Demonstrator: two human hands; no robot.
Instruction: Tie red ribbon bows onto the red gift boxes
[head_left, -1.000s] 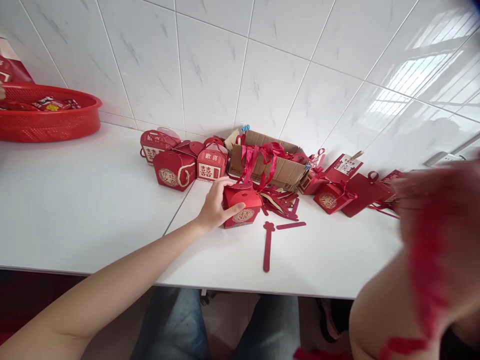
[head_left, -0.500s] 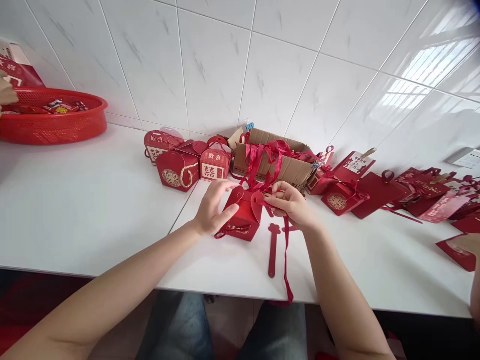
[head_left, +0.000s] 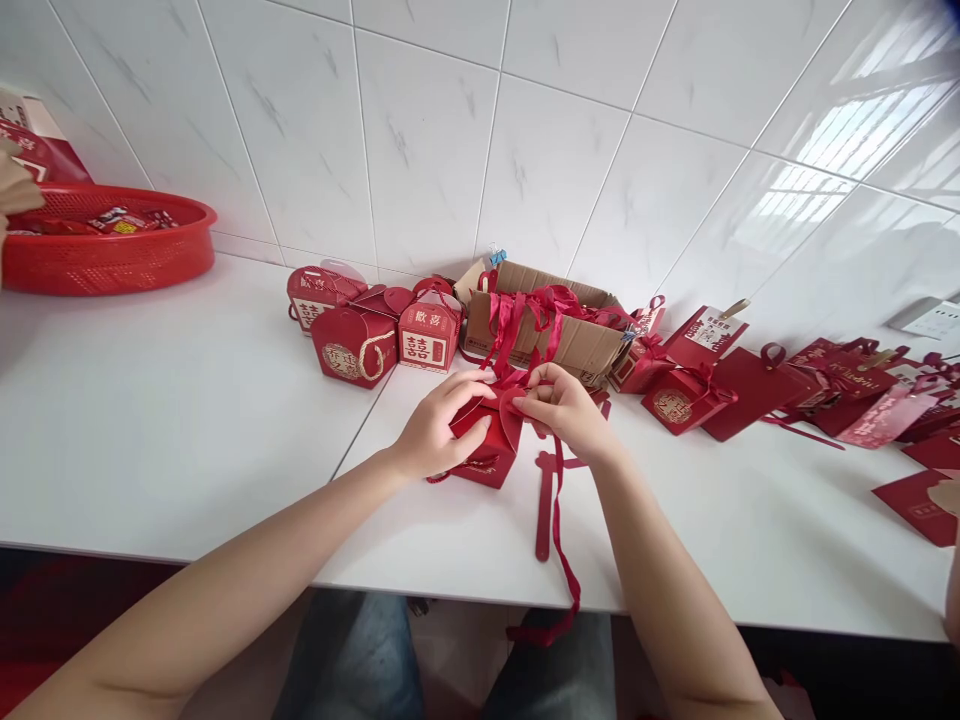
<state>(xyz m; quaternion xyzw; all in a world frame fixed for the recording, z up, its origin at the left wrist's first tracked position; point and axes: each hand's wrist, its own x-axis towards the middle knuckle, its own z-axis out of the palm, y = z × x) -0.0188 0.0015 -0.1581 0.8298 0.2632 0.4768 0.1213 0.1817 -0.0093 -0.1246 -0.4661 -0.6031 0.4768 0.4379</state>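
Observation:
A red gift box [head_left: 480, 462] stands upright on the white table in front of me, its top flaps drawn inward. My left hand [head_left: 441, 425] curves around its left side, fingers over the top flap and thumb on the front. At the right flap, my right hand [head_left: 564, 412] is closed in a pinch on a red ribbon, with the thumb tip against the flap; the exact grip is partly hidden. The red ribbon [head_left: 562, 560] trails from under this hand past the table's front edge. Beneath it lies a flat red strip [head_left: 544, 510] with a flower-shaped end.
Behind the box sits a cardboard box [head_left: 581, 345] full of red ribbons. Finished-looking red boxes [head_left: 356, 345] stand to its left, more red boxes and bags [head_left: 686, 400] to its right. A red basket [head_left: 112, 265] of packets is far left. Other people's hands show at both edges.
My right hand has moved left, bringing the right flap toward the middle. My left hand has closed further over the top. The ribbon's hanging end has swung left over the table edge.

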